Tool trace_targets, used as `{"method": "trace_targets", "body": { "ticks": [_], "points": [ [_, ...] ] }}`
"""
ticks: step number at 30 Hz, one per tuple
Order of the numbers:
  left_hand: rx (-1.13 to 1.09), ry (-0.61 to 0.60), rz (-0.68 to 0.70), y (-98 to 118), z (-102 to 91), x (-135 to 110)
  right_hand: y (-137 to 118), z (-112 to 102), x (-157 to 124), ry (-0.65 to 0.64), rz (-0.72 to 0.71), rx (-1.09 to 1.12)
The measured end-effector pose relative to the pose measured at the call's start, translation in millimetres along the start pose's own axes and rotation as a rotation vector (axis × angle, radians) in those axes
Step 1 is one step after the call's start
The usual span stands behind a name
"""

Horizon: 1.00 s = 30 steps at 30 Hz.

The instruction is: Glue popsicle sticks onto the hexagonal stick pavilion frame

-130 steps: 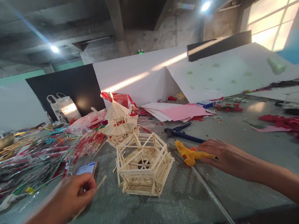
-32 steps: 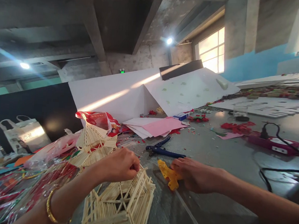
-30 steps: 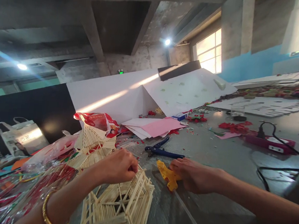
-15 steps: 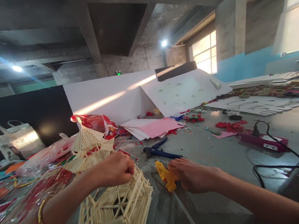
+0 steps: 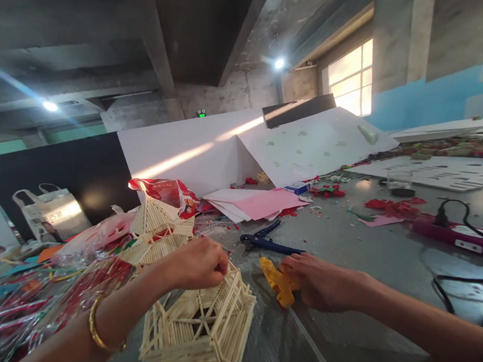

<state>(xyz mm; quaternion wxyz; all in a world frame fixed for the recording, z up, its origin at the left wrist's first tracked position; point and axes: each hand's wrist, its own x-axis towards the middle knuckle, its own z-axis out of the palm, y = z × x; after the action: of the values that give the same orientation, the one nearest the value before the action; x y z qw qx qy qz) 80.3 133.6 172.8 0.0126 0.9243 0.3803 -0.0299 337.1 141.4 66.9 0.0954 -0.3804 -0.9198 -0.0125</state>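
My right hand (image 5: 319, 281) is wrapped round a yellow hot glue gun (image 5: 278, 283). A long clear glue stick (image 5: 314, 348) trails from the gun toward the near edge of the view. My left hand (image 5: 206, 263), with a gold bangle at the wrist, is closed above the top of a lattice model (image 5: 223, 336) built of thin pale sticks. What its fingers hold, if anything, is hidden. Behind that hand stands a taller, roof-shaped stick structure (image 5: 157, 219). Navy-handled cutters (image 5: 268, 241) lie just beyond the glue gun.
Pink and white sheets (image 5: 260, 202) lie farther back. On the right are a magenta power strip (image 5: 463, 235) with a black cord and scraps of red material (image 5: 396, 205). Plastic-wrapped materials (image 5: 86, 286) cover the left side, near a white bag (image 5: 52, 213).
The view has turned slightly left, so everything sits farther right in the picture. Both hands keep nearly the same pose, and the glue gun stays in the right one.
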Motion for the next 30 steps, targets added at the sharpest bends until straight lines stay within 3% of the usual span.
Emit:
{"method": "trace_targets", "body": {
  "ticks": [3,30],
  "points": [
    [0.001,-0.004,-0.003,1.1,-1.0,-0.3,-0.8,-1.6,0.0,-0.046,0.016,-0.021],
    [-0.006,0.014,0.007,-0.1,1.7,1.4,-0.1,-1.0,-0.5,-0.049,0.004,-0.037]
  ]
}}
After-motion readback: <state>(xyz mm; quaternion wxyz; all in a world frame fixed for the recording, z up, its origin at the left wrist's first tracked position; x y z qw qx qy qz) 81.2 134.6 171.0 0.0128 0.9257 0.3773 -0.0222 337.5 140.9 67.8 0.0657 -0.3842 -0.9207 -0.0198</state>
